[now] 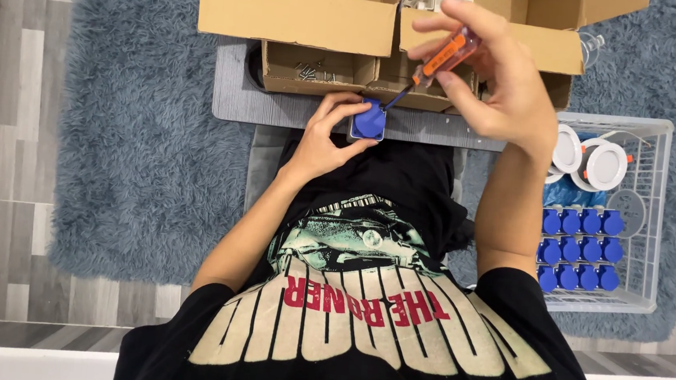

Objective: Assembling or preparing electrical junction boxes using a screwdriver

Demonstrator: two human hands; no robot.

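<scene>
Grey table (280,107) over shaggy rug: left hand (328,136) pinched blue part (369,121), right hand (494,81) gripped orange screwdriver (441,56), tip at it. Basket (656,136) w/ many blue pcs beside right elbow; job approx. midway.

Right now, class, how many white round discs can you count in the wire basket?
2 in plain view: one disc by the right hand's wrist, another disc just beside it, both at the basket's far end. A third may hide beneath them.

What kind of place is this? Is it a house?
Probably a room at home used for small assembly work: a shaggy blue rug on wood-look flooring, open cardboard boxes, and a white basket of matching blue parts.
</scene>
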